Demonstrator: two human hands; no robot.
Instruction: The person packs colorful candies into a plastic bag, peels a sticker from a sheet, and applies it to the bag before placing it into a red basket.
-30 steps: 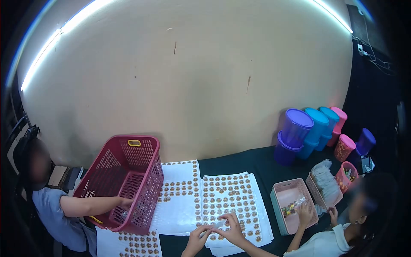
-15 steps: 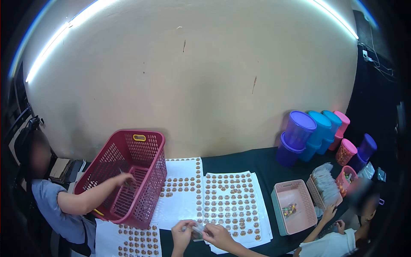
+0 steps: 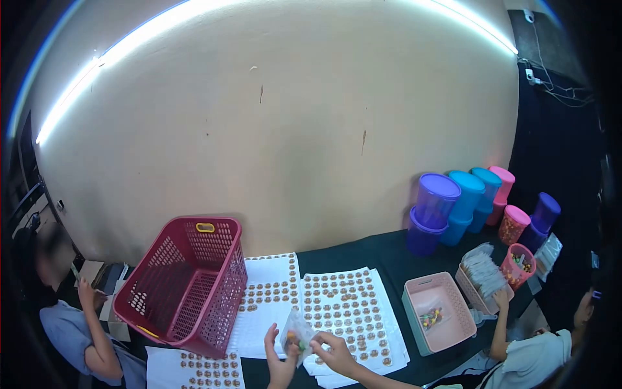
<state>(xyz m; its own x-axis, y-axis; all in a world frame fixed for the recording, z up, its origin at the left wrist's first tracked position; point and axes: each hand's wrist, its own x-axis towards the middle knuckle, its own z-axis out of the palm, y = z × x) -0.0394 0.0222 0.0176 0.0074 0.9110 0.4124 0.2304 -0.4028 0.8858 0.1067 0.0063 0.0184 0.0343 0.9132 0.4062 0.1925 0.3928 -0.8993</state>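
Note:
My left hand (image 3: 280, 360) and my right hand (image 3: 335, 351) hold a small clear bag (image 3: 297, 332) with coloured bits inside, lifted just above the table's near edge. My left hand grips the bag from the left, and my right hand pinches its right side. Under and beyond the bag lie white sheets (image 3: 343, 305) covered with rows of small brown round stickers.
A tilted red basket (image 3: 184, 285) stands at left, beside a seated person (image 3: 71, 324). A pink tray (image 3: 437, 311) holds a small filled bag. At right, another person's hand (image 3: 502, 298) reaches a tray of clear bags (image 3: 483, 272). Stacked coloured tubs (image 3: 453, 201) line the wall.
My hands lifted the small bag off the sticker sheets and raised it. The person at left pulled their arm out of the red basket. The person at right withdrew their hand from the pink tray.

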